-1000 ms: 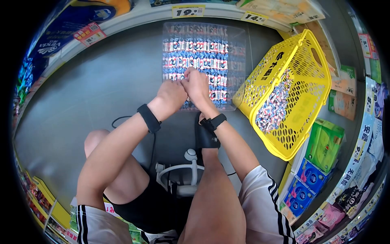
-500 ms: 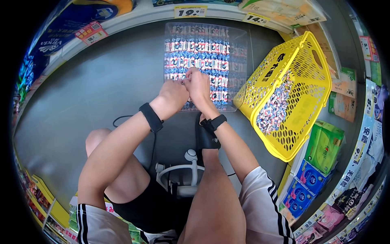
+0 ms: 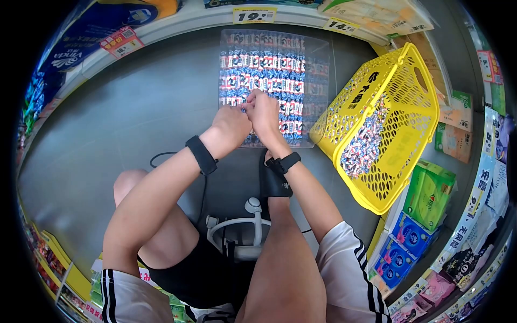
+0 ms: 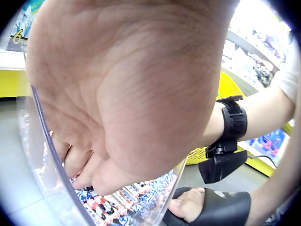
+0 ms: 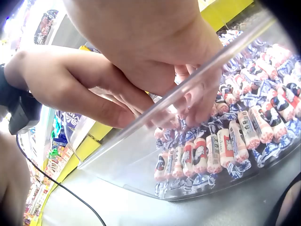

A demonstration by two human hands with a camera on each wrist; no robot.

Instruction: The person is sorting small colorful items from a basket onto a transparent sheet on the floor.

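Note:
Wrapped candies (image 3: 269, 81) with white, red and blue wrappers lie in neat rows inside a clear plastic box (image 3: 319, 62) on the floor. My left hand (image 3: 230, 125) reaches over the box's near left part, its fingers bent down. Beside it, my right hand (image 3: 263, 113) has its fingers pointing down among the rows, and the two hands meet. In the right wrist view, the fingertips show through the clear wall, right at several candies (image 5: 202, 155). I cannot tell whether either hand pinches a candy.
Right of the box, a yellow perforated basket (image 3: 396, 132) leans tilted with a heap of loose candies (image 3: 363, 145) inside. Shelves with price tags (image 3: 254, 15) and tissue packs (image 3: 431, 194) border the floor. A black slipper (image 3: 274, 177) is close to the box's near edge.
The head view has shifted slightly, so the box and hands appear a little further right. Both hands stay at the same spot in the box, with only slight finger movement.

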